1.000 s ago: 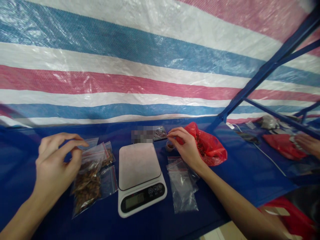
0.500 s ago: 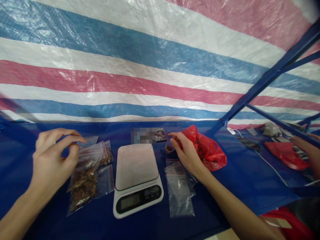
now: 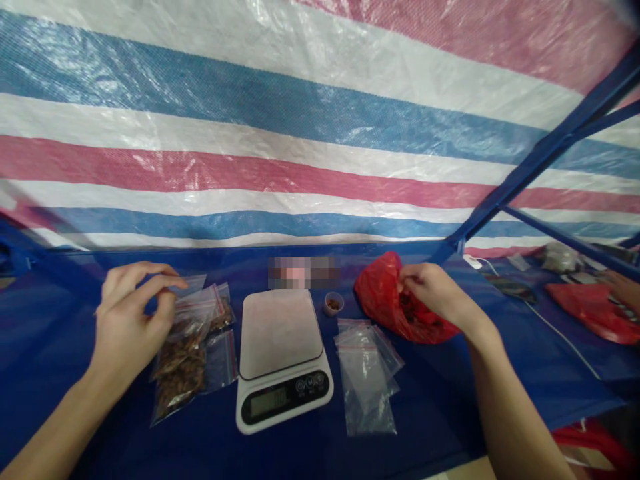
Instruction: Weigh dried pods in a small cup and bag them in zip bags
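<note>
Scale (image 3: 280,333) sits in the middle of the blue table (image 3: 425,407), its display at the near end, the digits too dim to read surely. Left of it lies a large zip bag (image 3: 180,370) of brown pieces, with a smaller filled bag (image 3: 223,317) at its far right and a flat bag (image 3: 217,363) just beside. The left hand (image 3: 133,313) is over the far left edge of the large zip bag, fingers curved, a gap between thumb and forefinger; whether it touches the plastic, I cannot tell. To the right of the scale, a small cup (image 3: 340,307) holds brown bits, and nearer lie overlapping clear bags (image 3: 367,383). Farther right, the right hand (image 3: 433,293) is in the mouth of a red bag (image 3: 377,303) — fingertips bunched, but I cannot tell whether they pinch anything. Beyond the scale something is blurred out. At the right edge, another person's hand (image 3: 627,290) is by a second red bag (image 3: 590,310), with a pale cable (image 3: 560,340) between the two red bags. Striped sheeting (image 3: 250,160) rises behind the table.
</note>
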Tool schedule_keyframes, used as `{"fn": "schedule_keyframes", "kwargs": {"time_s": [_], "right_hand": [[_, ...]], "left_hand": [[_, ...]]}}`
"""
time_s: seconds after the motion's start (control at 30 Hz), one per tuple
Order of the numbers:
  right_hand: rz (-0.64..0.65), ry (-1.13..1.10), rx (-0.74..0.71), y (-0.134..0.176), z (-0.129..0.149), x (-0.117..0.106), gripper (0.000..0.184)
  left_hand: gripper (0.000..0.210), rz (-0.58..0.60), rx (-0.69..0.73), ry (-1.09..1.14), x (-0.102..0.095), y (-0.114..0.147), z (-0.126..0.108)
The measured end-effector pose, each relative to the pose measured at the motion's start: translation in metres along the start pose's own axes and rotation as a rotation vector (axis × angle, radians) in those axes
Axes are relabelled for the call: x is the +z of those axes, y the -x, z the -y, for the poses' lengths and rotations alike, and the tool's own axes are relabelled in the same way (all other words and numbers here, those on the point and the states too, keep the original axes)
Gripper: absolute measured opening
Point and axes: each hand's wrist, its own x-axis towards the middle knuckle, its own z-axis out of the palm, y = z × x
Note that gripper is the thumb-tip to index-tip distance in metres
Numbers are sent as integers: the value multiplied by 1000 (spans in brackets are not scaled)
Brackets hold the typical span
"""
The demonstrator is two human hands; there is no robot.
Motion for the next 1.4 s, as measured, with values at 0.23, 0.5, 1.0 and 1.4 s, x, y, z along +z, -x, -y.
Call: {"fn": "schedule_keyframes", "kwargs": {"time_s": [0.23,0.5,1.0,1.4], "right_hand": [[35,79,-142,2,-33,26,54],[-3,251,-152,-3,-30,59,53],[-51,160,-173,-12,-16,47,41],[-392,128,-127,-4,10,5,20]], "left_hand": [[16,-2,-10,-10,0,0,7],[15,25,-11,-7,-4,0,11],[15,45,-54,24,-4,-2,19],[17,47,-21,-9,1,0,30]]}}
